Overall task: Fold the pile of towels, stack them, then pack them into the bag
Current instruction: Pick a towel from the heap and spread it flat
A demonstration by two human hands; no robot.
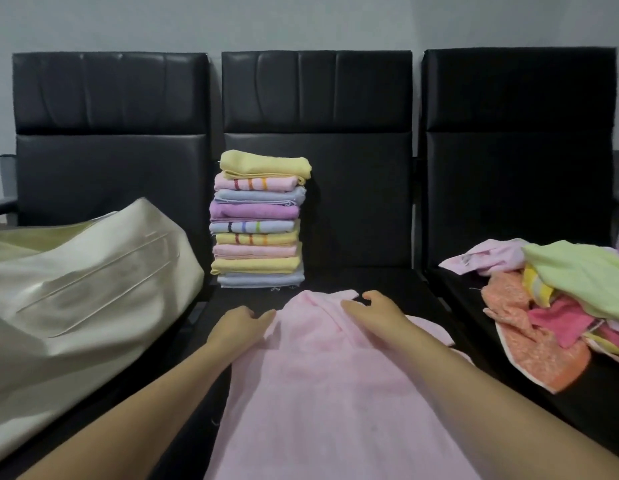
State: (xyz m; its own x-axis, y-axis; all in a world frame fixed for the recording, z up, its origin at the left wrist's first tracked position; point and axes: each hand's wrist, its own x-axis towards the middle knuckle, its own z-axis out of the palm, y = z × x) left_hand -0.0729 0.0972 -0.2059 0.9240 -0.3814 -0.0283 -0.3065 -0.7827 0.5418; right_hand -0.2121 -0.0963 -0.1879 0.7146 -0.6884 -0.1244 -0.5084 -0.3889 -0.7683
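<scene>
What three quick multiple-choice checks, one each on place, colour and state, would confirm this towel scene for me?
1. Where does the folded stack stand?
A. the middle seat
B. inside the bag
C. the right seat

2. What colour is the stack's top towel?
A. blue
B. yellow
C. orange

3. How does the cream bag lie?
A. upright, full of towels
B. hanging from a chair back
C. on its side on the left seat

Answers: 1 A, it stands against the middle backrest; 2 B, yellow cloth tops it; 3 C, it slumps sideways.

Nine folded towels (pixel 259 220) stacked, one cream bag (pixel 83 282), three black chairs (pixel 316 133).
</scene>
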